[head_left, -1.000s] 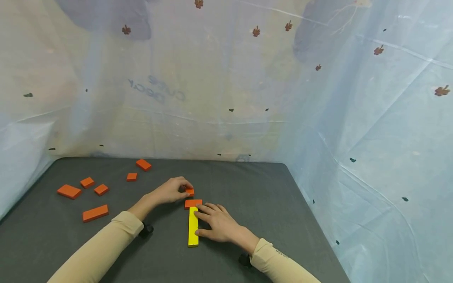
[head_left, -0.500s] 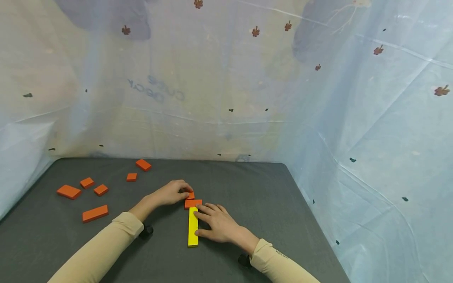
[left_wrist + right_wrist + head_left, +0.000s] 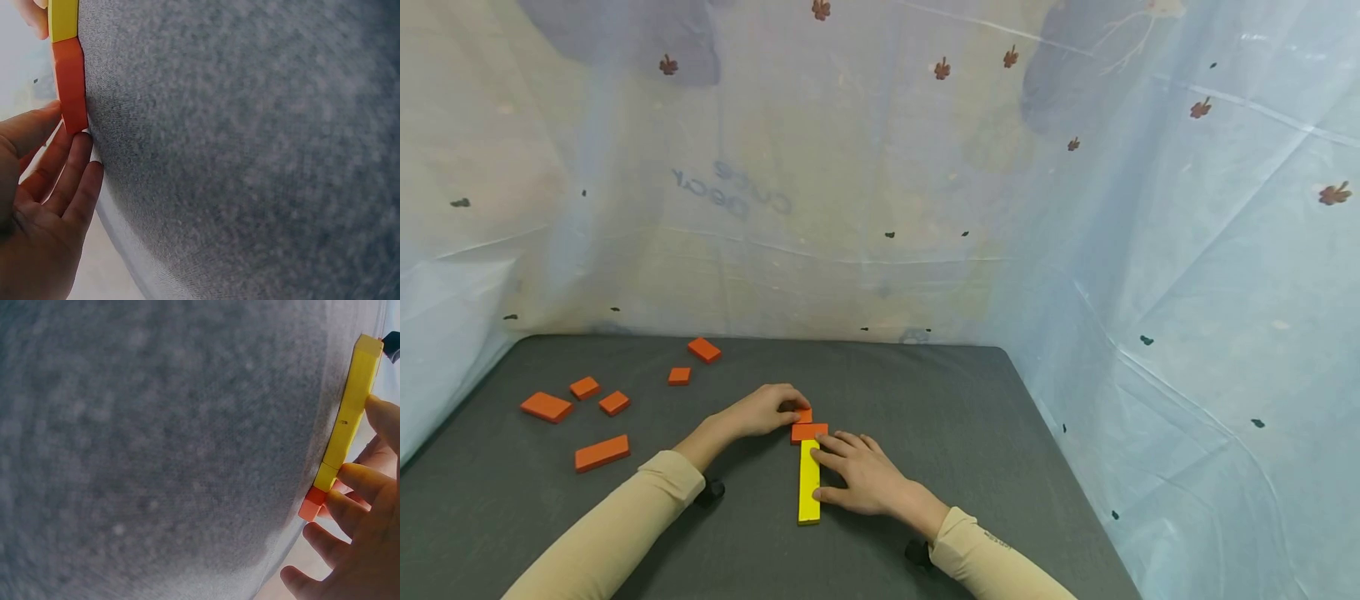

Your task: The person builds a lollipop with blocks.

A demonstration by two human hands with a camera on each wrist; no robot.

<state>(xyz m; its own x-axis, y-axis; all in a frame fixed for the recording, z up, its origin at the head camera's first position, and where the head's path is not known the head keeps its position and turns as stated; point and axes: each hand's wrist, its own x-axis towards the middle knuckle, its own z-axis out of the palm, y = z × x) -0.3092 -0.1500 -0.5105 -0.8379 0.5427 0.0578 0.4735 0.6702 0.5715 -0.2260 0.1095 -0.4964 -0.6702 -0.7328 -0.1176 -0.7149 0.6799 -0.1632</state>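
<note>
My left hand [image 3: 766, 410] pinches a small orange block [image 3: 805, 414] between thumb and fingers. That block stands against the far side of a wider orange block [image 3: 809, 432], which lies crosswise at the far end of a long yellow strip [image 3: 808, 483]. In the right wrist view, a seam crosses the yellow strip [image 3: 347, 419] near its orange end. My right hand [image 3: 867, 477] rests along the right side, thumb and fingers fairly straight, touching the yellow strip and the wide orange block. In the left wrist view, orange [image 3: 70, 81] meets yellow [image 3: 64, 19]; my left fingers partly hide the end.
On the left of the dark grey table [image 3: 970, 433] lie several loose orange blocks, among them a long one [image 3: 602, 453], a wide one [image 3: 546, 407] and a small one [image 3: 680, 376]. A translucent patterned sheet [image 3: 880, 167] hangs behind and to the right.
My left hand has come slightly nearer with the small orange block, closing the gap to the wide orange block. The right hand has stayed in place.
</note>
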